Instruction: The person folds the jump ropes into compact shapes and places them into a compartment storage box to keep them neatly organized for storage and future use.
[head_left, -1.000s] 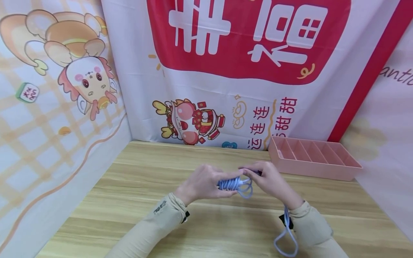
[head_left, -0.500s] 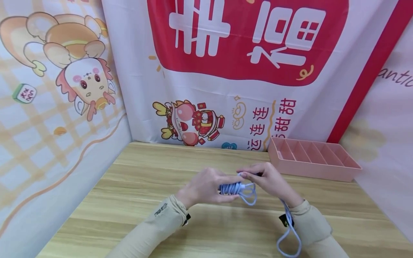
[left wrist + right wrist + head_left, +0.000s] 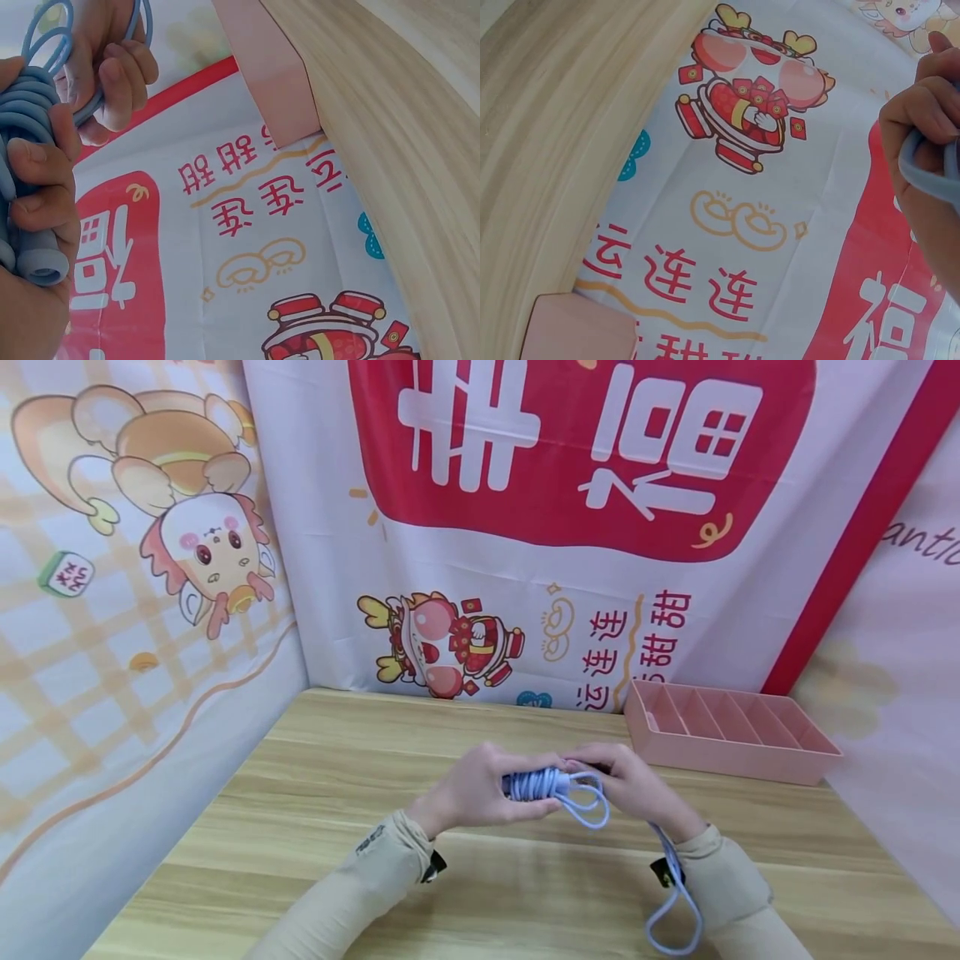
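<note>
A light blue jump rope [image 3: 534, 785] is wound in tight turns around its handles. My left hand [image 3: 476, 789] grips this bundle, thumb and fingers on opposite sides. In the left wrist view, a hollow handle end [image 3: 42, 262] sticks out below the curled fingers. Loose loops stand out from the bundle's right end, near my right hand [image 3: 630, 781]. That hand holds a stretch of the cord close to the bundle, its fingers curled, as the left wrist view shows. A long free loop [image 3: 700, 927] hangs beside the right wrist. The right wrist view catches the left hand [image 3: 922, 112] only at its edge.
A pink divided box [image 3: 735, 756] stands at the back right of the wooden table [image 3: 360, 743]. Behind the table hangs a printed cloth [image 3: 322, 568], with another patterned wall [image 3: 150, 693] on the left.
The left hand has turned slightly, so more of the wound bundle shows. The loops at its end have swung right, and the right hand has shifted a little. The hanging loop has drifted right.
</note>
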`<move>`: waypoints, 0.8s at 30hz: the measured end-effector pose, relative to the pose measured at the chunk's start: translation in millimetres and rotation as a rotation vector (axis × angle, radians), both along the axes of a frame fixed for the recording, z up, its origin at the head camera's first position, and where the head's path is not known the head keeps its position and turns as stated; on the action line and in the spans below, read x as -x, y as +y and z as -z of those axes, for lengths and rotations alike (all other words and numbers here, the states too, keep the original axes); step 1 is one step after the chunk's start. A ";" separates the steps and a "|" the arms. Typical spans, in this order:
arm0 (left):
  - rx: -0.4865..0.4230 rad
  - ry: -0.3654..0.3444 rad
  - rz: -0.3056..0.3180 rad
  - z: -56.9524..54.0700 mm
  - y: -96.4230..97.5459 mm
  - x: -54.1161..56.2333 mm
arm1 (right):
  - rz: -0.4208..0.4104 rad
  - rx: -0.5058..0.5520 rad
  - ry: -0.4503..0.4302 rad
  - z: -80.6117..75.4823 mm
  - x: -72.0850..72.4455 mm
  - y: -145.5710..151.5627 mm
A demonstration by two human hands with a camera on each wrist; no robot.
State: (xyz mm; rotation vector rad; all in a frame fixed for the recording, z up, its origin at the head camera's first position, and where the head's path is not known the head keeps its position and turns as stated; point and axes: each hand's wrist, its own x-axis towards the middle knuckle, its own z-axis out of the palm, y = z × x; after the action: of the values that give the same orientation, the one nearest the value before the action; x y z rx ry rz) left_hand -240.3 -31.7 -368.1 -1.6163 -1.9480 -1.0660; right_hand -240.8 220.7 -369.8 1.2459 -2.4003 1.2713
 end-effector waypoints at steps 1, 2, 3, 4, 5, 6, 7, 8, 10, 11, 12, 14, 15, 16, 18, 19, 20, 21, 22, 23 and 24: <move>-0.016 -0.007 0.003 -0.6 -0.4 0.6 | -0.004 -0.010 -0.003 0.3 0.0 0.2; -0.031 -0.016 0.004 -1.2 -0.8 1.1 | -0.008 -0.019 -0.010 0.5 -0.3 0.0; -0.044 -0.031 0.005 -2.0 -1.2 1.4 | -0.007 -0.031 -0.011 0.5 -0.5 -0.4; -0.059 -0.048 0.004 -2.6 -1.5 1.8 | -0.004 -0.041 -0.013 0.6 -0.8 -1.0; -0.075 -0.067 0.001 -3.2 -1.8 2.0 | 0.002 -0.052 -0.019 -0.2 -1.6 -2.1; -0.090 -0.085 -0.003 -3.5 -2.0 2.2 | 0.010 -0.062 -0.032 -0.8 -2.3 -3.1; -0.104 -0.103 -0.008 -3.8 -2.2 2.2 | 0.020 -0.072 -0.039 -1.6 -3.2 -4.3; -0.119 -0.122 -0.014 -3.9 -2.1 2.2 | 0.031 -0.080 -0.042 -2.5 -4.1 -5.7; -0.146 -0.149 -0.026 -3.4 -1.8 2.6 | 0.042 -0.087 -0.039 -3.7 -5.8 -7.8; -0.160 -0.163 -0.030 -2.8 -1.6 2.9 | 0.041 -0.086 -0.040 -4.3 -6.7 -8.7; -0.174 -0.173 -0.034 -2.4 -1.3 3.1 | 0.038 -0.080 -0.035 -4.0 -6.9 -9.0; -0.203 -0.182 -0.048 -2.1 -0.8 3.8 | 0.021 -0.066 -0.010 -3.4 -7.4 -10.1; -0.218 -0.184 -0.054 -1.8 -0.7 4.3 | 0.007 -0.059 0.002 -2.9 -7.6 -10.5; -0.236 -0.186 -0.065 -1.4 -0.7 4.7 | -0.010 -0.050 0.012 -2.5 -7.7 -11.1; -0.268 -0.193 -0.089 -1.9 -0.4 4.9 | -0.052 -0.039 0.031 -1.5 -7.6 -12.9; -0.283 -0.194 -0.102 -1.8 -0.4 5.2 | -0.070 -0.038 0.031 -1.7 -8.0 -14.3; -0.295 -0.195 -0.117 -1.7 -0.5 5.5 | -0.089 -0.036 0.027 -1.7 -8.5 -15.6; -0.306 -0.200 -0.132 -1.4 -0.6 5.7 | -0.104 -0.034 0.013 -1.6 -8.9 -16.8; -0.315 -0.203 -0.147 -1.2 -0.6 5.8 | -0.111 -0.035 -0.002 -1.6 -9.4 -18.0; -0.320 -0.205 -0.162 -1.3 -0.6 5.7 | -0.112 -0.039 -0.018 -1.5 -9.9 -18.9; -0.325 -0.204 -0.174 -1.1 -0.6 5.8 | -0.107 -0.041 -0.037 -1.3 -10.6 -19.3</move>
State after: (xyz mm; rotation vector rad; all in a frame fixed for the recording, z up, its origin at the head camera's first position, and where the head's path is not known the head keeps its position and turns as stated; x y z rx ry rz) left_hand -246.0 -32.3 -366.9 -1.1834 -1.8767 -1.4338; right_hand -230.2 201.4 -368.4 1.3919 -2.4261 1.2907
